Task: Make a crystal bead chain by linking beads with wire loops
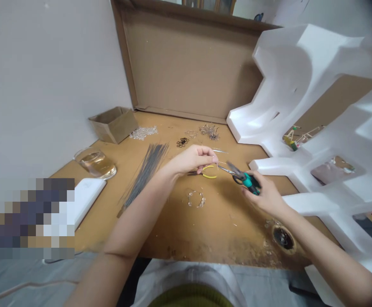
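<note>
My left hand [205, 157] is closed in a pinch on a thin piece of wire [217, 165] over the middle of the wooden table. Wrapped round the teal-and-black handles of the pliers [249, 182] is my right hand [264, 191]. A slim silver blade with a black loop, seemingly scissors [236, 178], also shows at that hand and points toward the wire. Yellow-handled pliers [209, 174] lie under my left hand. Nearer me sits a loose ring of clear beads on wire [201, 201].
Grey wires [145, 172] lie in a bundle left of centre. Behind them are clear beads [144, 133], a small cardboard box [113, 124], black looped pieces [182, 142] and a wire pile [209, 131]. A glass of amber liquid [98, 164] stands left; white foam [278, 166] borders the right.
</note>
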{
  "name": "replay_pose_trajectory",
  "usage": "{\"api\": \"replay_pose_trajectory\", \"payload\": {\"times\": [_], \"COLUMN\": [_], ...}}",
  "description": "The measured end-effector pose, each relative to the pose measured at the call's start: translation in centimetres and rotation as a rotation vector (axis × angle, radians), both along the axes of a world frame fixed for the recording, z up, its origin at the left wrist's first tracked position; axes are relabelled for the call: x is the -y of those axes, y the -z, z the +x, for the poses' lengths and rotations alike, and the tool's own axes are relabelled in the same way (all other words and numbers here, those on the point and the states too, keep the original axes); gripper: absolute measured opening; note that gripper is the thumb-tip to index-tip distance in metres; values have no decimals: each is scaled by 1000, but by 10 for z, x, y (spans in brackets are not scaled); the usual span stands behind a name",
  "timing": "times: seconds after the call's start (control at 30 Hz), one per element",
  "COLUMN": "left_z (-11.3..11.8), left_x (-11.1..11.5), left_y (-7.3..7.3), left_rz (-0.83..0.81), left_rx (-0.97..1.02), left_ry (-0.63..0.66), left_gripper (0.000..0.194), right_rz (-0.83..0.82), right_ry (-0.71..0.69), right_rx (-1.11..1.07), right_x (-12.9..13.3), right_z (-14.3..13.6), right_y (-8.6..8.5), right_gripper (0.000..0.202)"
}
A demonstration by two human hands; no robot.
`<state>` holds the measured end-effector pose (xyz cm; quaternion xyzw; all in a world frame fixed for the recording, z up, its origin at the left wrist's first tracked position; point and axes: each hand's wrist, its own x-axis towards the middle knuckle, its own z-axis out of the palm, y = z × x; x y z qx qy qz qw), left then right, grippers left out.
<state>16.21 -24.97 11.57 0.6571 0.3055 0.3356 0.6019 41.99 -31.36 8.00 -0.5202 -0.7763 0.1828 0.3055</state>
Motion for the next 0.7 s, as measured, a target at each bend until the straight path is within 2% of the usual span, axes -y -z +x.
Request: {"api": "replay_pose_trajectory", "payload": {"times": [0.03,0.1,0.17,0.23,0.4,0.7], "left_z": [0,0,0,1,2,4], "left_x": [0,0,0,-1,-2,0], "left_y": [0,0,1,2,5,2], "left_rz": [-29,-81,-113,-133,-172,-187], "left_rx": [25,64,94,120,140,152], "left_ry": [12,48,93,131,133,127], "left_gripper": [16,14,13,13,12,11], "right_rz": [238,571,785,905,982,1003], "right_ry": [8,-4,-11,-14,-3,8], "right_rx": [219,548,723,805,904,954], "right_x": [-2,-4,-6,-7,-11,-13], "right_z": [6,16,22,23,18,18], "right_y": [-6,-19,-33,-44,-57,-60], "right_gripper": [30,31,31,30,30,29]}}
